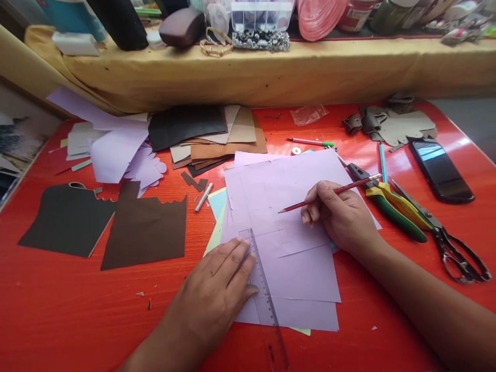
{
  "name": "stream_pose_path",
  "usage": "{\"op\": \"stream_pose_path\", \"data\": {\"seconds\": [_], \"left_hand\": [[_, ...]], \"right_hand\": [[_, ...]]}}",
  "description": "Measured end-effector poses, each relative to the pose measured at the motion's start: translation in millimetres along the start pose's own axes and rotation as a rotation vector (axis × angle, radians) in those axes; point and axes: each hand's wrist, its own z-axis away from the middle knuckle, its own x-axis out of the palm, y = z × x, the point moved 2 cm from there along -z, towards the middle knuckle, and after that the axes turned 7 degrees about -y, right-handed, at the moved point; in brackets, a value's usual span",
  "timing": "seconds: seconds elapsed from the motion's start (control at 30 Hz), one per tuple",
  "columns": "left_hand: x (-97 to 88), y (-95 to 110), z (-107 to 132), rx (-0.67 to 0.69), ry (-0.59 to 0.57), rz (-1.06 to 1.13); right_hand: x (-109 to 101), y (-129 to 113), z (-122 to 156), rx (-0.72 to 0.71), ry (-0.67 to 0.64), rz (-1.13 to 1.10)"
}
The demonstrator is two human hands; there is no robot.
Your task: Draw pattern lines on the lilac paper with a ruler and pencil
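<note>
Resting the left hand (220, 281) on the clear ruler (267, 310), with fingers (229, 253) stretched nearly flat and close together, not wrapped around anything. Holding the pencil (341, 189) in the right hand (337, 214), pinched between thumb and forefinger, with the other fingers curled beneath. Aiming the tip leftward over the lilac paper (290, 175); impossible to tell whether touching it. Having that paper in a loose stack midway across the red table (368, 330), with faint lines on the top sheet and the ruler slanting beyond the near edge. Having green-and-yellow pliers (401, 214), scissors (457, 253) and a phone (442, 170) off to the right. Having a dark brown piece (147, 230) and a blackish piece (67, 222) to the left, just beside each other, with layered leather-like pieces (186, 126) farther back.
</note>
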Motion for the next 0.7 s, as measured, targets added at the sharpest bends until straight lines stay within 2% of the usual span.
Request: {"op": "stream_pose_path", "data": {"seconds": [0.17, 0.4, 0.53, 0.7], "left_hand": [[0.5, -1, 0, 0.027, 0.0, -0.007], [3.4, -1, 2, 0.029, -0.001, -0.006], [4.5, -1, 2, 0.025, 0.003, -0.01], [2.7, 2, 0, 0.011, 0.023, -0.031]], "right_hand": [[6, -2, 5, 0.004, 0.033, -0.033], [32, -14, 16, 0.091, -0.053, -0.079], [51, -11, 9, 0.039, -0.128, -0.011], [56, 5, 4, -0.034, -0.073, -0.02]]}}
